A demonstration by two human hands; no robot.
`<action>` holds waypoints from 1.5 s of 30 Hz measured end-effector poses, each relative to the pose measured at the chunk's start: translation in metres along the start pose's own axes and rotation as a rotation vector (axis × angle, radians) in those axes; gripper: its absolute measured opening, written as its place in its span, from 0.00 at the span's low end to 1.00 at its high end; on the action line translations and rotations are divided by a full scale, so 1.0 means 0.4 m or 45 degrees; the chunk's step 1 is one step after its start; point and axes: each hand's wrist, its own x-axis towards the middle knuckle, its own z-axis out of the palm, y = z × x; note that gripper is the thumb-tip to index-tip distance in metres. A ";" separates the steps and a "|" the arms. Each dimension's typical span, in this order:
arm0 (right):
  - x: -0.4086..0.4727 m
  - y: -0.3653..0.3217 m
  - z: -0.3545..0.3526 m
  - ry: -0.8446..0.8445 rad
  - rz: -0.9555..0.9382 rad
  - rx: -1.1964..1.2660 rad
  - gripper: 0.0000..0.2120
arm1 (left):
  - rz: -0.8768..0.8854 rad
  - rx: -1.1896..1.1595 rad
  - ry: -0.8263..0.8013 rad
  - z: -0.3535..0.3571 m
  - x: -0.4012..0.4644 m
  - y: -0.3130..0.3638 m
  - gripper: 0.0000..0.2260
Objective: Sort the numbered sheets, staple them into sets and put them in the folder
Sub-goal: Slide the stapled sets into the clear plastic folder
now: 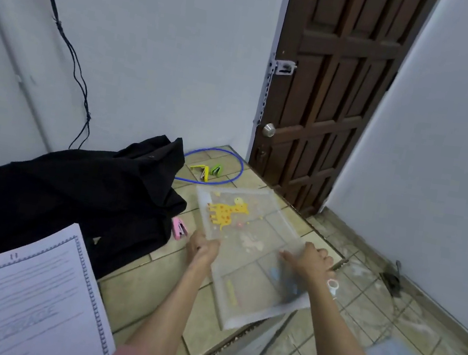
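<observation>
A translucent plastic folder [248,250] with a yellow giraffe print lies on the tiled floor in the middle of the view. My left hand [202,248] grips its left edge. My right hand [310,261] holds its right edge with fingers on top. A stack of printed sheets [23,297] with a patterned border and a number at the top lies at the lower left. A pink stapler [179,229] lies on the floor just left of the folder. A yellow stapler [200,170] and a green stapler [216,170] lie farther back.
Black cloth [78,186] covers the floor on the left, next to the sheets. A blue hoop of cable [236,174] rings the far staplers. A brown wooden door [331,94] stands shut behind. A raised tile edge runs along the folder's right side.
</observation>
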 end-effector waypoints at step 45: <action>-0.797 -0.568 0.421 -1.225 -1.085 0.020 0.11 | -0.167 0.372 0.630 -0.836 -0.147 -0.352 0.18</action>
